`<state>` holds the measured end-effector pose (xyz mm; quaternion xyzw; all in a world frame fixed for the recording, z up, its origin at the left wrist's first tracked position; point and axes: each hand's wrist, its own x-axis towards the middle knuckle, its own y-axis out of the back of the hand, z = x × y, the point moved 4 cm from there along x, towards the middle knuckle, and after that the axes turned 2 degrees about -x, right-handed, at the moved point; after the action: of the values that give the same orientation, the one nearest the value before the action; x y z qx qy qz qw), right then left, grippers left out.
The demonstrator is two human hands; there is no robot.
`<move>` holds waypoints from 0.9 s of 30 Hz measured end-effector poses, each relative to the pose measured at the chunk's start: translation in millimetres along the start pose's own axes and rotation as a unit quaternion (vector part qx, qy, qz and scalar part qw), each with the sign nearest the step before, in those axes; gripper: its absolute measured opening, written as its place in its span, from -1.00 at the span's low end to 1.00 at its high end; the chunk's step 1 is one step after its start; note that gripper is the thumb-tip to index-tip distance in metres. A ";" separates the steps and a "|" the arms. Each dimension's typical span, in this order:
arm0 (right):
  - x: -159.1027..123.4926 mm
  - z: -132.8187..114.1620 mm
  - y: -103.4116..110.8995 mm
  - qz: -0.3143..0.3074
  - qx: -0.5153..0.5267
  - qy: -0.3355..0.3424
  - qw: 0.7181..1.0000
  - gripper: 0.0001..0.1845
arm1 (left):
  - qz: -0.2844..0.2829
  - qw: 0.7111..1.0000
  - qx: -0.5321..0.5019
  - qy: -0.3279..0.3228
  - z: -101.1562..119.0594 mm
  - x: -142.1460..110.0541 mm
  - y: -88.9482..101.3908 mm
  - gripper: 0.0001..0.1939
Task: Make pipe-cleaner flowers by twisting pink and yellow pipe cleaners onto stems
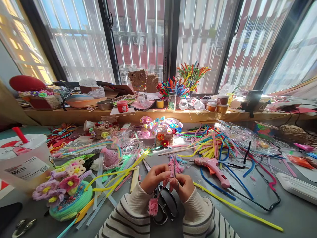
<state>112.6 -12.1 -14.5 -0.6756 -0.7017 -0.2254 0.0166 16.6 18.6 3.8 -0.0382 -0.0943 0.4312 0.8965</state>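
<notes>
My left hand (156, 178) pinches a strand of pink fuzzy pipe cleaner (166, 182) in front of me. My right hand (184, 186) is closed on the same pink material, its fingertips close to the left ones. A small pink fuzzy flower (153, 207) dangles below my left hand. Beneath both hands lie black-handled scissors (162, 216), partly hidden by my fingers. Just past my fingertips is a clump of pink and blue fuzzy pieces (179, 165), with a thin dark pointed thing upright before it that I cannot make out.
A pink glue gun (216, 170) rests to the right, its black cord (257, 206) looping across the table. Yellow pipe cleaners (240, 206) stretch nearby. At left stand a drink cup (27, 165) and a fuzzy flower arrangement (71, 201). Jars and craft supplies line the windowsill (138, 117).
</notes>
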 end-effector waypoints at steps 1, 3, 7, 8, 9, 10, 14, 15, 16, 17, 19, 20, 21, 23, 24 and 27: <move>-0.1 -2.9 0.2 -0.004 0.006 0.006 1.000 -0.33 | -0.007 1.000 0.001 0.003 0.3 -0.2 -1.4 -0.71; -0.1 -5.0 1.1 -0.004 0.004 0.008 1.000 -0.32 | -0.018 1.000 0.004 0.006 0.9 -0.8 -3.8 -0.70; 1.1 4.9 2.0 0.011 -0.042 -0.014 0.999 -0.38 | -0.008 1.000 0.002 0.012 1.1 -1.5 -3.5 -0.68; 1.6 8.2 1.6 0.011 -0.045 -0.016 0.999 -0.39 | -0.001 1.000 0.001 0.014 1.0 -1.5 -2.6 -0.69; 2.0 11.1 1.0 0.011 -0.045 -0.018 0.999 -0.40 | 0.004 1.000 0.001 0.016 0.8 -1.4 -1.6 -0.69; 2.4 13.4 0.4 0.010 -0.042 -0.019 0.999 -0.40 | 0.008 1.000 0.004 0.018 0.7 -1.2 -0.7 -0.70; 2.7 14.6 -1.3 0.009 -0.032 -0.022 0.999 -0.40 | 0.011 1.000 0.016 0.017 0.9 -0.3 1.2 -0.71; 2.4 13.2 -1.5 0.008 -0.026 -0.021 0.999 -0.40 | 0.010 1.000 0.016 0.016 1.0 -0.3 1.2 -0.71; 2.1 11.4 -1.7 0.006 -0.019 -0.019 1.000 -0.39 | 0.010 1.000 0.015 0.017 1.0 -0.3 1.0 -0.71; 1.7 9.4 -1.9 0.004 -0.010 -0.014 1.000 -0.38 | 0.009 1.000 0.014 0.020 0.7 -0.5 0.6 -0.71; 1.2 6.0 -2.0 0.000 0.004 -0.003 1.000 -0.35 | 0.000 0.999 0.011 0.030 -0.2 -1.0 -0.9 -0.72; 1.1 5.0 -2.0 -0.002 0.006 0.002 1.000 -0.33 | -0.006 0.999 0.009 0.034 -0.7 -1.2 -1.8 -0.72; 1.0 4.7 -1.7 -0.004 0.005 0.004 1.000 -0.32 | -0.011 0.999 0.006 0.036 -1.2 -1.4 -2.5 -0.72; 1.0 6.1 -0.6 0.001 -0.008 0.000 1.000 -0.33 | -0.015 0.999 0.000 0.037 -1.7 -1.4 -2.9 -0.71; 1.0 7.2 0.3 0.007 -0.017 -0.006 1.000 -0.35 | -0.013 0.999 -0.001 0.036 -1.8 -1.3 -2.5 -0.71; 0.6 9.0 2.4 0.022 -0.040 -0.021 0.999 -0.40 | 0.001 1.000 0.005 0.023 -0.6 -0.5 -0.4 -0.69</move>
<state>117.4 -8.6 -21.8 -0.6956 -0.6771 -0.2391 -0.0203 16.8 17.9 3.2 -0.0434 -0.0712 0.4316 0.8982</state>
